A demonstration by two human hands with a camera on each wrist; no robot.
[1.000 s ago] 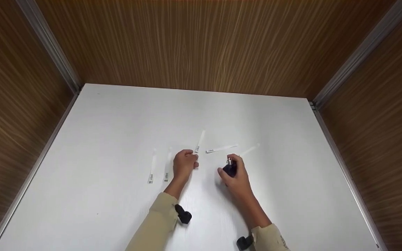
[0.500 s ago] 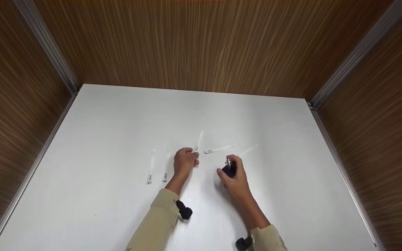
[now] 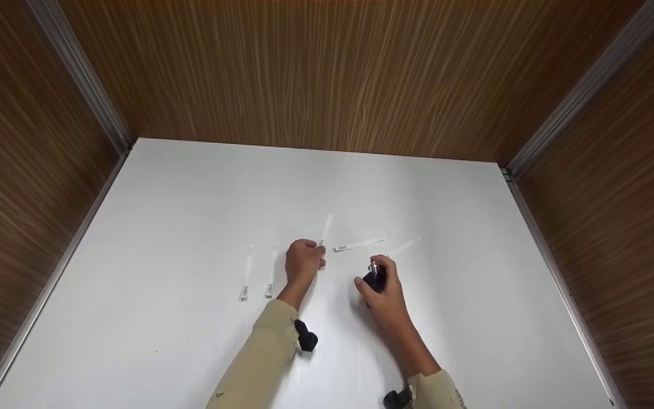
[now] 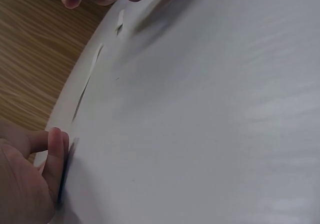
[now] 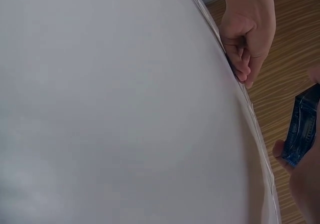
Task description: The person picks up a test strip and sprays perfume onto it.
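On the white table (image 3: 191, 204) lie several thin white paper strips. My left hand (image 3: 304, 259) rests on the table with its fingers curled, and its fingertips pinch the near end of one paper strip (image 3: 325, 229). The left wrist view shows the left hand's fingers (image 4: 55, 156) pressed together at the strip's edge. My right hand (image 3: 382, 287) holds a small dark blue spray bottle (image 3: 373, 276) with a silver nozzle just above the table, to the right of the left hand. The bottle (image 5: 301, 126) and the curled left hand (image 5: 247, 32) also appear in the right wrist view.
Two more strips (image 3: 246, 274) (image 3: 271, 272) lie left of the left hand. Another strip (image 3: 358, 244) and a faint one (image 3: 405, 245) lie beyond the right hand. Wood-grain walls (image 3: 327, 74) with metal corner rails close the table on three sides.
The left hand has crept slightly forward and right, up to the near end of the strip. The right hand with the bottle has hardly moved.
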